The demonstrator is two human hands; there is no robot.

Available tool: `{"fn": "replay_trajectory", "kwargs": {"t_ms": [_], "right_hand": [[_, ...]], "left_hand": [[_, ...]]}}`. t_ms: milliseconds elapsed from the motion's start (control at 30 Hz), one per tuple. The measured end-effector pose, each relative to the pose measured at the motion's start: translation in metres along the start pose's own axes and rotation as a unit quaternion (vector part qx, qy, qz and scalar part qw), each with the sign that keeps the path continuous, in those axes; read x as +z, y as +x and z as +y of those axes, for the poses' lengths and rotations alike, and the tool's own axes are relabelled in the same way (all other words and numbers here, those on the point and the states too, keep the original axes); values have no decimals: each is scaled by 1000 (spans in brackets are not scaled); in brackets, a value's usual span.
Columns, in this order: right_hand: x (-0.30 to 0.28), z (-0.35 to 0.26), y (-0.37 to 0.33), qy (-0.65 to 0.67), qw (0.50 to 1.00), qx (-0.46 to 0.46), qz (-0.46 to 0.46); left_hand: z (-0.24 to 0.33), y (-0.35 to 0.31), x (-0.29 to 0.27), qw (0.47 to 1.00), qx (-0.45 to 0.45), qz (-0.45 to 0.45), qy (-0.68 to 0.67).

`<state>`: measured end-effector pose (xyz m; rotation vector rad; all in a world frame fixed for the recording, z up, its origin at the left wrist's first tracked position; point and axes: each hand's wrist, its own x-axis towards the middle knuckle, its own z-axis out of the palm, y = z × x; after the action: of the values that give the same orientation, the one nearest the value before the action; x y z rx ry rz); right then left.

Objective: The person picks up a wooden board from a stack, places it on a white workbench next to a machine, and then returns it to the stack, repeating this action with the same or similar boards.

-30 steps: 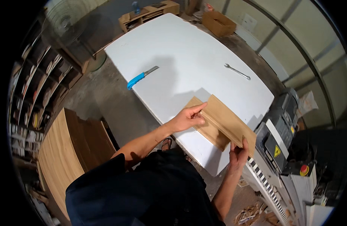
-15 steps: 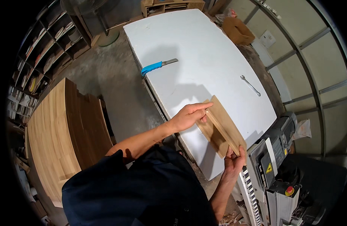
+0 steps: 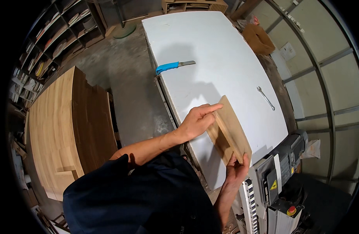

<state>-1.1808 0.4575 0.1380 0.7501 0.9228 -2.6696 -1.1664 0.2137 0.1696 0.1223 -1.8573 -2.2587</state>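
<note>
Two light wooden boards point(image 3: 237, 126) are held tilted above the white tabletop point(image 3: 210, 35); whether they are joined or merely held together I cannot tell. My left hand point(image 3: 197, 121) is closed on their far end, its index finger stretched along the edge. At the near end, my right hand point(image 3: 237, 169) grips them with the thumb and fingers from below. Left of the far part of the tabletop lies a utility knife point(image 3: 168, 68) with a blue handle and its blade out. A metal wrench point(image 3: 266, 98) rests toward the right edge.
A machine point(image 3: 278, 183) with a red button stands close at the right of my right hand. Stacked wooden panels point(image 3: 54, 128) are on my left. Shelves point(image 3: 58, 35) line the far left, and a cardboard box point(image 3: 258, 39) sits beyond the table's right edge.
The view has shifted, so the table and its tools appear farther right. Both hands still hold the boards, which look turned slightly, with the rear one less visible at the top.
</note>
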Motion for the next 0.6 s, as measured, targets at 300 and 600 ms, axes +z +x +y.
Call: {"fn": "replay_trajectory", "kwargs": {"t_ms": [300,600], "right_hand": [[21,25,0,-16,994,-41,-103],[38,39,9,-23,990,-59,-129]], "left_hand": [[-10,4,-19,992,-4,75,-102],[-8,13,-34,967,-59,159,-190]]}}
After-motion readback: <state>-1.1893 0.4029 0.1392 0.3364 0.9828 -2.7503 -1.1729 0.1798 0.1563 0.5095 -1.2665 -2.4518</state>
